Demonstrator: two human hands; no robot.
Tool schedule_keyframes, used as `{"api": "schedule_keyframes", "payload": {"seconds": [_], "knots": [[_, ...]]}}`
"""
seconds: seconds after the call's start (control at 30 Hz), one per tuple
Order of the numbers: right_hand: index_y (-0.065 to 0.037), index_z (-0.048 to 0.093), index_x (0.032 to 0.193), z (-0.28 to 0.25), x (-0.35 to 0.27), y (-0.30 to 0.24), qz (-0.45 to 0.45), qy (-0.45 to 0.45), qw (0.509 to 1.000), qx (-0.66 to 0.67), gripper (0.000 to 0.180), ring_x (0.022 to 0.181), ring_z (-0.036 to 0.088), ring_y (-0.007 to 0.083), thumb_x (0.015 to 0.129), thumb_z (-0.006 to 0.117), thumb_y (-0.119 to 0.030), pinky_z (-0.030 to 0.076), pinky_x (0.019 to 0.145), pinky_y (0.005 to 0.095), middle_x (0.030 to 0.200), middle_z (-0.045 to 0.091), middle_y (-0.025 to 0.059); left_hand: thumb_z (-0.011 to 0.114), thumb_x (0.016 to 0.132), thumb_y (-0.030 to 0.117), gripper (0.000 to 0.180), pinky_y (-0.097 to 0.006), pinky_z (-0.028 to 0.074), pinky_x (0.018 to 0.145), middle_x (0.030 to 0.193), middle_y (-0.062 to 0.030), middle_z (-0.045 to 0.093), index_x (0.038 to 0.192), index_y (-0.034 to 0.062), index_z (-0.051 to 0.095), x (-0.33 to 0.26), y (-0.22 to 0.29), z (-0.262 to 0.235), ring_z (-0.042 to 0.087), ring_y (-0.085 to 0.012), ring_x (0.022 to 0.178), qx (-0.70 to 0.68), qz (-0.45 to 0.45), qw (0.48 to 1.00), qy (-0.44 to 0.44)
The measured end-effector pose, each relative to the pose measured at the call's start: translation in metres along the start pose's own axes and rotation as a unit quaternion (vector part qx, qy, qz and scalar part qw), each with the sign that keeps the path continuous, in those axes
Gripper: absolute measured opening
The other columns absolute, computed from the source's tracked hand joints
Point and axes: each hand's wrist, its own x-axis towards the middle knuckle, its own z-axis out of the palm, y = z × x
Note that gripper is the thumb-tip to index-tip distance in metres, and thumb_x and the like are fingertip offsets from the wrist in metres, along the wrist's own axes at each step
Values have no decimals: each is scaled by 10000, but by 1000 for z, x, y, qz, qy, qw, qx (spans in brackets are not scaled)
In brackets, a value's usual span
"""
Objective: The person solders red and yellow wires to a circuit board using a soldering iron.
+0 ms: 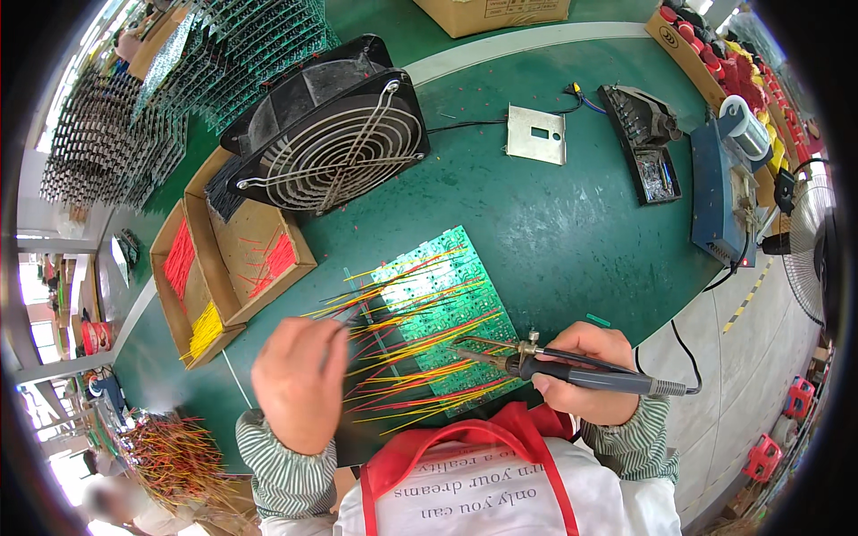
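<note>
A green circuit board panel (pixel 433 313) lies on the green table in front of me. Rows of red, yellow and black wires (pixel 407 357) run from it toward the left. My right hand (pixel 592 375) is closed around a grey soldering iron (pixel 590 375) with a thin metal feed tube along it. Its tip points left, over the lower middle of the panel. At the left ends of the wires, my left hand (pixel 302 380) is pinched and slightly blurred. A dark wire seems to show at its fingertips.
Left of the panel, a divided cardboard box (pixel 234 299) holds red, yellow and black wires. A black fan (pixel 331 134) stands behind it. Farther right are a metal plate (pixel 536 134), a black iron stand (pixel 643 143) and a blue soldering station (pixel 722 188) with a solder spool (pixel 744 128).
</note>
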Motion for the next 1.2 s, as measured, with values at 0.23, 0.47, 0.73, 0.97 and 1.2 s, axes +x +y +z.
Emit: {"api": "schedule_keyframes", "payload": {"seconds": [0.23,0.47,0.73,0.97,1.2], "knots": [[-7,602,813,-4,-2,-4,42,14,999,8,201,554,607,102,691,741,-85,466,523,236,675,653,63,695,771,70,102,-321,459,532,750,-90,592,841,11,649,-3,21,37,576,-207,575,-183,60,966,-171],[-10,599,811,-2,0,1,24,20,999,7,199,550,601,99,691,742,-80,462,520,236,656,640,52,696,770,78,109,-321,429,512,726,-85,574,829,3,642,-3,20,48,543,-201,545,-204,59,961,-176],[-12,599,804,-5,-1,1,22,18,1000,0,198,543,594,91,685,743,-79,455,515,233,647,635,48,695,772,80,108,-322,435,519,725,-84,575,827,3,644,-3,21,47,555,-205,558,-198,52,962,-179],[1,608,807,-13,-7,-2,49,36,998,8,197,557,600,93,683,737,-79,460,518,233,673,645,57,673,787,59,84,-311,463,544,755,-104,615,847,6,647,5,6,27,596,-223,602,-143,70,983,-96],[7,605,807,-20,-9,-3,38,47,998,-16,199,550,589,86,688,735,-86,457,520,227,654,638,54,690,768,68,94,-352,464,557,731,-99,611,832,16,644,6,33,30,587,-263,602,-157,84,978,-105]]}}
